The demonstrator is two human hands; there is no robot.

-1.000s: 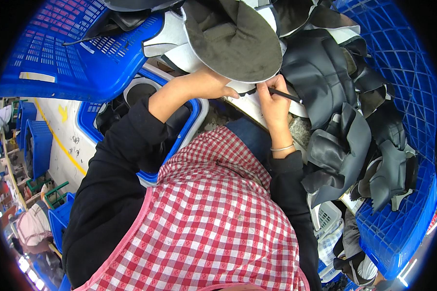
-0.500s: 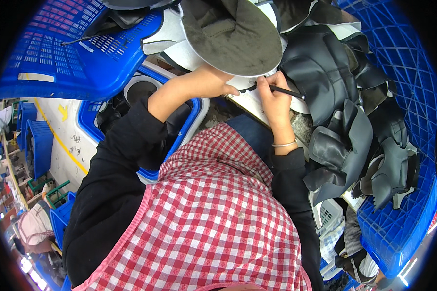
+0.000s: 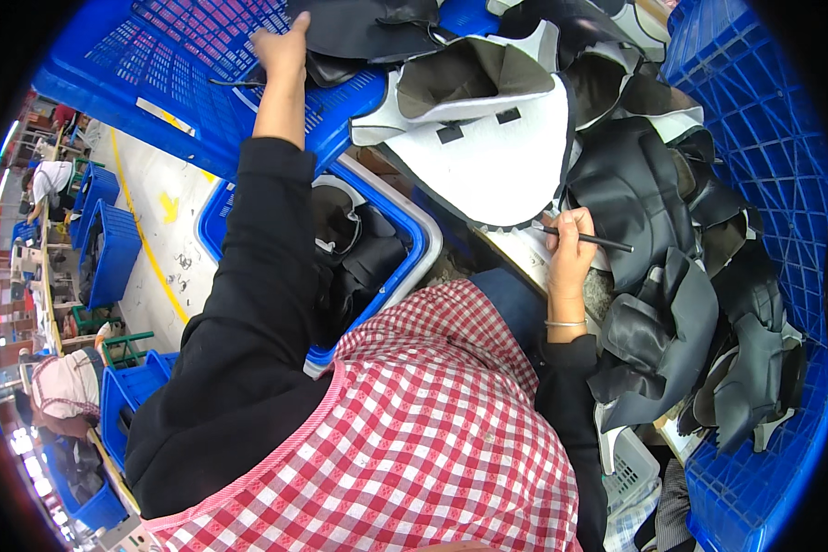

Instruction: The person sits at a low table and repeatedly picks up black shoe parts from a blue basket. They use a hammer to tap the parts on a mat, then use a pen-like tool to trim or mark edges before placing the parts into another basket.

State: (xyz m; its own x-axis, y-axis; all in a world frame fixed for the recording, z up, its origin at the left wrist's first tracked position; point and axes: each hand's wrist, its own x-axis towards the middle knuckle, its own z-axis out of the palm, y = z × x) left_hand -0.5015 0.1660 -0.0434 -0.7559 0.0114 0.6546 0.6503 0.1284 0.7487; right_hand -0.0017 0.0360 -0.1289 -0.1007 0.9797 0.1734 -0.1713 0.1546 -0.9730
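My right hand (image 3: 572, 247) is closed around a slim black pen (image 3: 612, 244), whose light tip is at the lower edge of a shoe upper piece. That upper (image 3: 488, 175) shows its white backing, with two small black patches and a dark brown fuzzy lining folded above. At the upper left, my left hand (image 3: 283, 48) is stretched out with thumb and fingers apart. It is beside a black leather piece (image 3: 363, 32) at the blue basket (image 3: 189, 87); whether it touches the leather is hard to tell.
A pile of black leather uppers (image 3: 630, 202) lies to the right, against a blue mesh crate (image 3: 754, 120). Below my left arm stands a blue-lined bin (image 3: 414, 267) holding dark pieces. Farther left, a person (image 3: 64, 382) and several blue crates (image 3: 110, 253) appear beside a yellow-lined floor.
My left hand has left the upper and reached up and left to the basket. The upper's brown flap has folded back, exposing the white backing. My right hand still holds the pen.
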